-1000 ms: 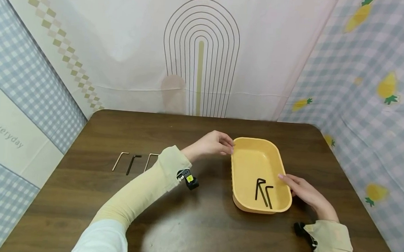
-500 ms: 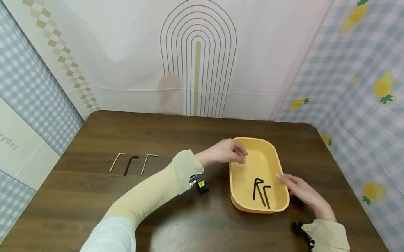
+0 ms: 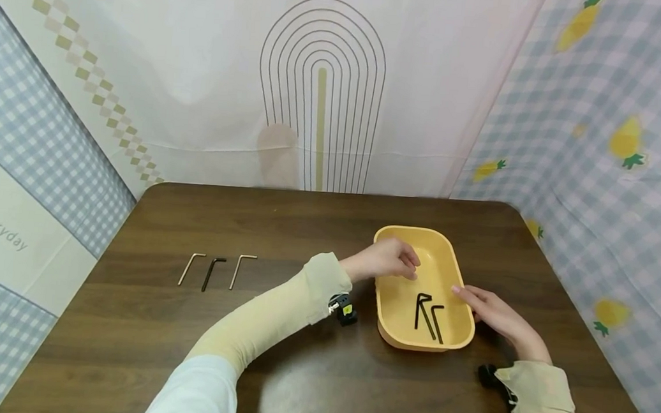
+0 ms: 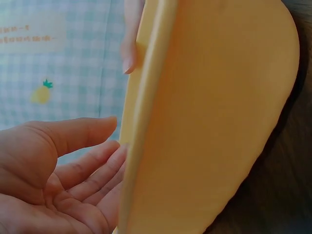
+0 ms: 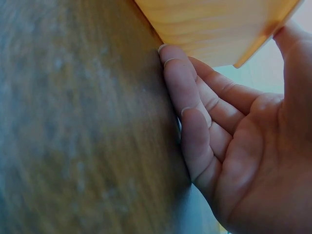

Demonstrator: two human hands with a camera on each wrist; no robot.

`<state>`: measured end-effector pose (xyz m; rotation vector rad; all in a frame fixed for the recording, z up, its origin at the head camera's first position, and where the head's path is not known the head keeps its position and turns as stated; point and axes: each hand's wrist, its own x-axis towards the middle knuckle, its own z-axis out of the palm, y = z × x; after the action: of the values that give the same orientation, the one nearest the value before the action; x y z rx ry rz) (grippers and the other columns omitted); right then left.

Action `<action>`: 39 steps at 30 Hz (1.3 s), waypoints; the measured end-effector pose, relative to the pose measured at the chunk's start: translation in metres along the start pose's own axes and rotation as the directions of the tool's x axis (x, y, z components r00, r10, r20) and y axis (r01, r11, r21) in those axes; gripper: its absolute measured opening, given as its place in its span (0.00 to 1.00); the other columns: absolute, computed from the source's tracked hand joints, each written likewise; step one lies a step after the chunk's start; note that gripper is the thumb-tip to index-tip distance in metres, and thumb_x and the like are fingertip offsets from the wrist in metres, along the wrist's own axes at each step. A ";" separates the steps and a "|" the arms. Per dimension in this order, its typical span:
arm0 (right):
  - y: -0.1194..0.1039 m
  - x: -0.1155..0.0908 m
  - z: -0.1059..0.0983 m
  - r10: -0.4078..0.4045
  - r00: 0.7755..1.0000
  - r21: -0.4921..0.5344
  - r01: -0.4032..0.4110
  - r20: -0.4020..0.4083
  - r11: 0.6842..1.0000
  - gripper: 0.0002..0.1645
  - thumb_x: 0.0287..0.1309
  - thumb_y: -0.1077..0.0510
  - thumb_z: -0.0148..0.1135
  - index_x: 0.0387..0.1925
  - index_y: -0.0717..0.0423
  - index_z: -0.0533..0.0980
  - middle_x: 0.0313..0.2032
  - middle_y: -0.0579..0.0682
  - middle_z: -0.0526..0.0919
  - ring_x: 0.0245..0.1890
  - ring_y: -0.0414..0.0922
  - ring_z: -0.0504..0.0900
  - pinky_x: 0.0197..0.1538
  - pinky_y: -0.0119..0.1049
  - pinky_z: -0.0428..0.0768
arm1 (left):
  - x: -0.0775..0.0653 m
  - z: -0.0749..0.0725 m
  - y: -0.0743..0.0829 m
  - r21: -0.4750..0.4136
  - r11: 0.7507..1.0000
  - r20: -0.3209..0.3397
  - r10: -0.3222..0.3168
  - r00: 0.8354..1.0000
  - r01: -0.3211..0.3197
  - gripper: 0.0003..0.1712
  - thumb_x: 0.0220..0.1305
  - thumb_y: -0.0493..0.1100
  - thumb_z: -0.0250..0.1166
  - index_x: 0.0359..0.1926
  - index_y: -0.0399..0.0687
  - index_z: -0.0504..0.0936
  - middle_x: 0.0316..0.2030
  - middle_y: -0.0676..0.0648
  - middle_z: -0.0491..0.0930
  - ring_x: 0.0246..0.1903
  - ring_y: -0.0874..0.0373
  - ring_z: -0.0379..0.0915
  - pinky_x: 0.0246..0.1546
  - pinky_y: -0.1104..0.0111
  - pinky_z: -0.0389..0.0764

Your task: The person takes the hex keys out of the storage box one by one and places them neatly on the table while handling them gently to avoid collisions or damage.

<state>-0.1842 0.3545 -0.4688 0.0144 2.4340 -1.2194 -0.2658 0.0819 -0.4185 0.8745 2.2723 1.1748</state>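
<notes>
My left hand [image 3: 387,260] is over the left rim of a yellow plastic tray [image 3: 427,264], its fingers loosely bent and nothing held. From the left wrist, the thumb and fingers of that hand [image 4: 73,180] show apart beside the tray wall [image 4: 219,87]. My right hand [image 3: 492,312] holds the tray's right side, thumb on the rim. The right wrist view has the fingers of this hand [image 5: 243,141] under the wall, against the table. Inside the tray's near end lie three black hex keys, one on the left [image 3: 417,315], one on the right [image 3: 437,324].
Three more hex keys lie in a row on the left of the brown wooden table [image 3: 306,384]: a brass-coloured one [image 3: 187,269], a black one [image 3: 208,275] and another light metal one [image 3: 236,273]. A patterned cloth [image 3: 211,96] hangs behind the table.
My left hand has moved right, from beside the tray's left rim to over its inside. The right hand stays at the tray's right side, and the hex keys lie as before.
</notes>
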 end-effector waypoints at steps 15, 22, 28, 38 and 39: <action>-0.006 0.004 -0.005 -0.008 1.000 -0.023 0.008 -0.002 1.000 0.38 0.74 0.33 0.45 0.60 0.62 0.73 0.46 0.55 0.82 0.43 0.46 0.80 0.44 0.40 0.80 | 0.018 0.018 0.002 0.185 0.983 0.051 -0.022 0.998 0.012 0.15 0.59 0.40 0.73 0.47 0.41 0.86 0.36 0.54 0.86 0.36 0.67 0.78 0.37 0.80 0.75; -0.004 0.003 -0.002 -0.019 1.000 0.000 0.019 0.011 1.000 0.37 0.75 0.34 0.45 0.61 0.63 0.72 0.46 0.54 0.83 0.41 0.46 0.81 0.43 0.39 0.80 | 0.023 0.028 0.000 0.246 0.969 0.076 -0.047 0.996 0.027 0.15 0.58 0.41 0.74 0.47 0.43 0.86 0.39 0.53 0.85 0.37 0.66 0.77 0.38 0.80 0.74; 0.000 0.003 0.000 -0.012 1.000 0.015 0.012 0.018 1.000 0.38 0.75 0.35 0.45 0.63 0.63 0.71 0.49 0.55 0.82 0.43 0.45 0.81 0.44 0.40 0.80 | 0.024 0.033 0.001 0.249 0.968 0.107 -0.050 0.993 0.022 0.16 0.59 0.41 0.74 0.48 0.42 0.87 0.42 0.51 0.85 0.38 0.65 0.76 0.38 0.80 0.74; 0.001 0.000 0.000 -0.026 1.000 -0.006 0.026 -0.001 1.000 0.38 0.75 0.35 0.45 0.64 0.64 0.71 0.50 0.56 0.81 0.44 0.45 0.80 0.44 0.39 0.80 | 0.023 0.046 0.003 0.222 0.975 0.186 -0.029 0.982 -0.014 0.13 0.59 0.40 0.73 0.45 0.42 0.87 0.36 0.55 0.84 0.35 0.66 0.75 0.38 0.81 0.73; 0.001 -0.001 0.000 -0.024 1.000 -0.006 0.024 -0.001 1.000 0.38 0.75 0.35 0.45 0.64 0.64 0.71 0.50 0.56 0.81 0.44 0.45 0.80 0.44 0.39 0.80 | 0.023 0.048 0.004 0.226 0.974 0.196 -0.029 0.980 -0.016 0.13 0.59 0.40 0.73 0.45 0.43 0.87 0.35 0.56 0.84 0.35 0.66 0.75 0.38 0.81 0.73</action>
<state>-0.1835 0.3553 -0.4692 -0.0158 2.4457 -1.2222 -0.2508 0.1265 -0.4438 1.0187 2.2699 0.7943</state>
